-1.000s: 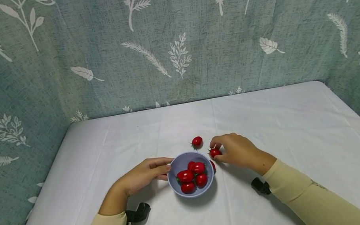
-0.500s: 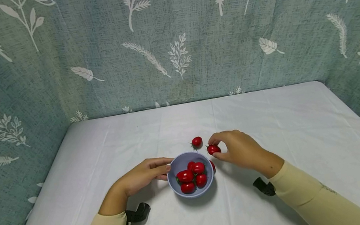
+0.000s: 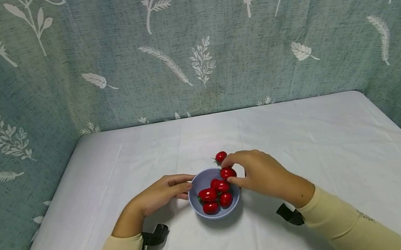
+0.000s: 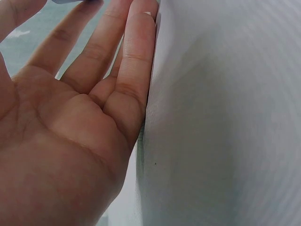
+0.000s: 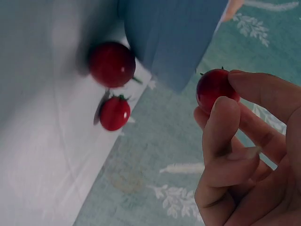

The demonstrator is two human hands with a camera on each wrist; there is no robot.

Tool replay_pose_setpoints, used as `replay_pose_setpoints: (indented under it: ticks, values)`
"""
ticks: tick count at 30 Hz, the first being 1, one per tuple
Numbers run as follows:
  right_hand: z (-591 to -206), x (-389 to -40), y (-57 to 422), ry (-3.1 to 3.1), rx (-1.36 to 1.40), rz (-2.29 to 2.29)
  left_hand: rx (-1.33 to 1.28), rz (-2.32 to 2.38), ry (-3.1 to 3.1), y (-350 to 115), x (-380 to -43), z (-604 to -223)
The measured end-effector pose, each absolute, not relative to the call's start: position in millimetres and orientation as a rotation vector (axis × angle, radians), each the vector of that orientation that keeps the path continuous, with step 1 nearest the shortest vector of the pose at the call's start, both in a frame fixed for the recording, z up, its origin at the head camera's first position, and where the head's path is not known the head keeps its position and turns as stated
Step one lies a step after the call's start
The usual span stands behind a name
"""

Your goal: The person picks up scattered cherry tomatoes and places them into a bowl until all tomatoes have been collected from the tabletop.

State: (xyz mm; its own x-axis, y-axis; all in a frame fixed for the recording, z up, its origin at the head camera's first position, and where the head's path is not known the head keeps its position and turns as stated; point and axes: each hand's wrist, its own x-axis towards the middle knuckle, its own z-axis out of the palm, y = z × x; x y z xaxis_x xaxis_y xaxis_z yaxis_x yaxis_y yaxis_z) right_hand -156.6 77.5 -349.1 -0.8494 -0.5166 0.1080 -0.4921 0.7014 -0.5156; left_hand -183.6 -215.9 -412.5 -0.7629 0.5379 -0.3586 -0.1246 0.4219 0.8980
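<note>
A small lavender-blue bowl stands on the table with several red cherry tomatoes in it. My left hand touches the bowl's left side, its fingers mostly straight; in the left wrist view the palm shows and the bowl peeks in at the top edge. Between thumb and fingertips, my right hand pinches a cherry tomato over the bowl's right rim. Two loose tomatoes lie outside the bowl: one beyond it, the other close against its side, which my right hand hides in the head view.
A white cloth covers the table. Green curtains with a white leaf print hang behind it and along both sides. Black wrist cameras sit under both forearms.
My right hand has lifted its cherry tomato from the table and carried it left, to above the bowl's rim. The left hand and the bowl keep their places. The head view has shifted slightly.
</note>
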Motion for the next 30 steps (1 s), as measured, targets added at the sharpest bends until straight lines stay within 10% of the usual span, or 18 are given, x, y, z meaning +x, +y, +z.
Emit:
replay_pose_setpoints:
  ticks: [30]
  values:
    - [-364.4,-172.5,50.1,2.727,-0.867,-0.921,0.335,1.373,2.052,-216.0,-183.4,-412.1]
